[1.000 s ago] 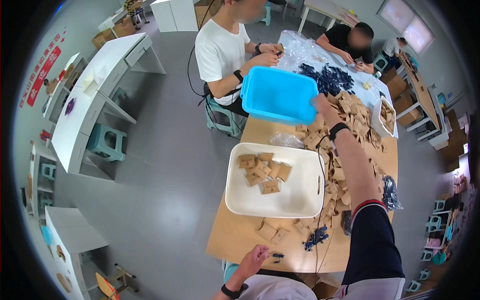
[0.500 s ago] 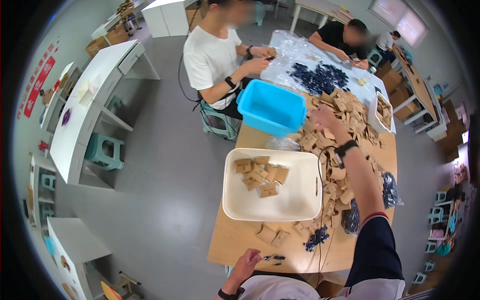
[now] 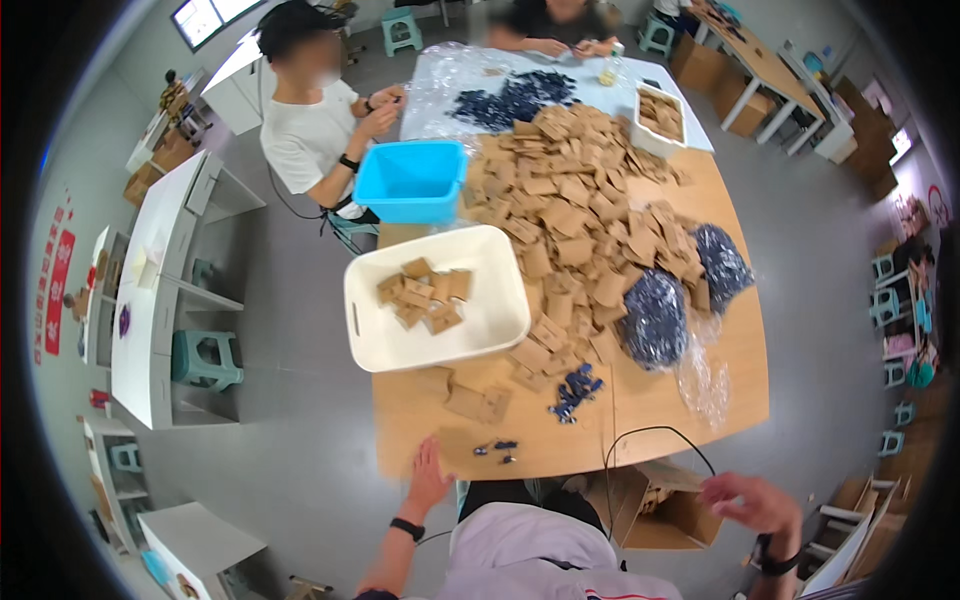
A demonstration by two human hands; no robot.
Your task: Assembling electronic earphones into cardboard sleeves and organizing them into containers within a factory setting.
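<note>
My left hand [image 3: 428, 472] lies at the table's front edge with its fingers stretched out, holding nothing. Just to its right are a few small dark pieces [image 3: 497, 450] on the wood. My right hand [image 3: 750, 503] is off the table at the lower right, fingers apart and nothing visible in it. It hovers beside an open cardboard box [image 3: 668, 515] that has brown pieces inside. A black cable [image 3: 650, 430] arches over the table edge toward that hand. Ahead, folded brown card packets [image 3: 440, 318] lie in a cream bin [image 3: 490, 335]. A cluster of dark blue pieces [image 3: 577, 393] sits nearby.
A large heap of brown packets [image 3: 570, 215] covers the table's middle. Two plastic bags [image 3: 655, 318] of dark items lie at right. A blue bin [image 3: 412, 208], a white bin [image 3: 680, 140] and a dark pile [image 3: 515, 98] stand farther off. Two people work across the table.
My right hand has drawn back from the packet heap to beside the cardboard box. My left hand has opened near the table edge. The view has shifted, so the table appears lower and farther left.
</note>
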